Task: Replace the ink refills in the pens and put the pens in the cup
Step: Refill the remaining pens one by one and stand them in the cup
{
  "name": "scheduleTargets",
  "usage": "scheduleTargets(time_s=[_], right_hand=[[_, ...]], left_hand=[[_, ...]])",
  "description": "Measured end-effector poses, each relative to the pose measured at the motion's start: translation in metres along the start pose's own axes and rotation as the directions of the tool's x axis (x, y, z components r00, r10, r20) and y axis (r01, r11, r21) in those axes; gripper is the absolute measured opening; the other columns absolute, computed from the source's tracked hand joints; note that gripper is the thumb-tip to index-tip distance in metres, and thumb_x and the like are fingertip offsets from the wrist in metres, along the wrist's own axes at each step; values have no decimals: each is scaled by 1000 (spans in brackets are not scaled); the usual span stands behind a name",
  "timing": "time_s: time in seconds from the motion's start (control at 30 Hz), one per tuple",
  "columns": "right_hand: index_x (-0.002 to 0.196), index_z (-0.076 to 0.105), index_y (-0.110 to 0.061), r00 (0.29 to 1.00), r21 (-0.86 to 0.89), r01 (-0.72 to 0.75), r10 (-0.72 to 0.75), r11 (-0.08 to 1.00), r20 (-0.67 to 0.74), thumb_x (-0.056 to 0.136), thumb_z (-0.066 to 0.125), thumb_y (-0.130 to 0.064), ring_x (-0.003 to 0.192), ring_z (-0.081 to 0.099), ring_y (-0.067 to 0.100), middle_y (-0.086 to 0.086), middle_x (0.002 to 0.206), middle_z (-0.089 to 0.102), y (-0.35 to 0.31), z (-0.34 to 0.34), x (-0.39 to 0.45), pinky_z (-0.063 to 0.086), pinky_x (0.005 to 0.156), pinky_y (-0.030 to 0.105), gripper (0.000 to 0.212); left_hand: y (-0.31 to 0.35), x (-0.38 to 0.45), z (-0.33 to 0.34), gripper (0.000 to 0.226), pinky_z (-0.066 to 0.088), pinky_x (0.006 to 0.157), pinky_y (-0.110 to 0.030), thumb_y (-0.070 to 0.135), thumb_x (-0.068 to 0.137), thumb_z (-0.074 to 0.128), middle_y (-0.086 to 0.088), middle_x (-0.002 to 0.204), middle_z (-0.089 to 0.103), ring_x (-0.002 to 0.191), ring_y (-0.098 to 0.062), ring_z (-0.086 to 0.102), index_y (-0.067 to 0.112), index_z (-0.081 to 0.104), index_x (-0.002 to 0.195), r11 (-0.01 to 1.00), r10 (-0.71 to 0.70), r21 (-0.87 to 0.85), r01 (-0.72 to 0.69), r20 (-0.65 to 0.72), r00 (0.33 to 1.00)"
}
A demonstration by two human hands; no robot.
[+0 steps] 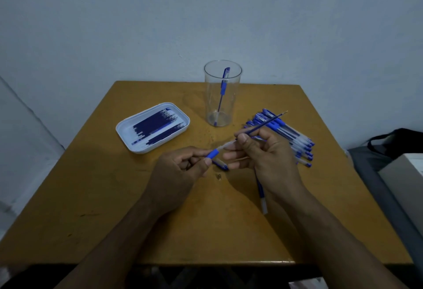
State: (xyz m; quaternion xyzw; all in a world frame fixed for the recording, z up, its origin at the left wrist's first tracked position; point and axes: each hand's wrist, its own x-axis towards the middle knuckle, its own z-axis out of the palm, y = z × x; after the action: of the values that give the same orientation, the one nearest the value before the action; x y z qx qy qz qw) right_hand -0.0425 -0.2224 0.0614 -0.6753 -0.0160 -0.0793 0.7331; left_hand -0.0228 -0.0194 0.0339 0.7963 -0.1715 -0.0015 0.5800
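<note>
Both hands grip: the left hand [183, 165] pinches the pen barrel [220, 149], the right hand [263, 151] the refill [263, 125]. The refill should travel straight along the barrel's axis, barrel steadied above the bench [114, 197].

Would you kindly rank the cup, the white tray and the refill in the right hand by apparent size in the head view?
1. white tray
2. cup, close to the tray, so unsure
3. refill

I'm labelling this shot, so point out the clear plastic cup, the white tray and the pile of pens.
clear plastic cup [233, 105]: head view, right wall.
white tray [124, 132]: head view, bare floor.
pile of pens [295, 137]: head view, middle.
</note>
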Motion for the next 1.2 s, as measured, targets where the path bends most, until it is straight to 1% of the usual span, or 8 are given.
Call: scheduleTargets(time_s=[0.37,0.53,0.67,0.77,0.9,1.03,1.1,1.2], right_hand=[[108,61,-1,998,13,-53,53,999,21,103,54,-11,83,75,35,19,92,75,0,2,-1,63,62,39,14],[106,70,-2,974,-73,-170,178,983,137,97,65,-19,76,71,35,21,89,74,-4,1,-1,59,56,38,20],[106,63,4,992,38,-124,124,992,-16,98,61,-25,62,66,25,18,89,72,-6,3,-1,52,43,31,30],[98,69,0,992,-66,-123,124,990,-2,96,65,-21,58,61,22,18,87,72,-4,3,0,45,39,28,21],[105,74,-20,982,-258,-180,189,949,10,88,70,-40,56,59,20,11,83,74,-5,7,-3,43,39,25,26],[104,76,-31,985,-714,10,118,700,130,95,68,-32,67,59,-9,-21,84,71,-4,3,-2,42,59,9,12],[111,75,-30,951,-834,140,161,533,263,94,69,-30,86,57,-9,-20,104,68,-3,5,-3,40,70,6,18],[118,73,-28,924,-880,252,171,403,342,96,66,-27,91,53,0,-12,108,63,-1,13,-5,39,72,8,23]], left_hand=[[1,0,0,24,45,56,-11,9,93,70,4,74,73,57,0,61,27,73,110,998,35,-47,-35,6,999],[1,-2,0,24,45,56,-10,10,92,71,7,75,72,59,0,61,22,75,113,998,39,-45,-38,33,999],[-1,0,0,23,45,56,-12,12,92,71,2,75,72,57,0,60,25,74,111,998,21,-52,-20,18,1000],[-3,0,1,23,44,56,-11,12,93,71,0,75,72,57,0,60,23,75,112,999,24,-44,-24,18,1000],[-3,1,0,19,45,52,-15,16,95,69,0,76,72,55,-1,58,26,73,110,996,-29,-85,25,-44,999],[-5,4,-1,15,42,47,-16,20,97,66,-4,76,72,51,-4,55,22,72,111,985,-98,-152,77,-142,985],[-5,5,-1,15,42,46,-16,19,98,65,-6,76,72,50,-6,54,21,72,111,982,-116,-171,86,-171,979],[-5,6,0,16,42,46,-16,19,98,66,-6,75,72,50,-6,54,18,72,113,984,-111,-157,85,-162,980]])
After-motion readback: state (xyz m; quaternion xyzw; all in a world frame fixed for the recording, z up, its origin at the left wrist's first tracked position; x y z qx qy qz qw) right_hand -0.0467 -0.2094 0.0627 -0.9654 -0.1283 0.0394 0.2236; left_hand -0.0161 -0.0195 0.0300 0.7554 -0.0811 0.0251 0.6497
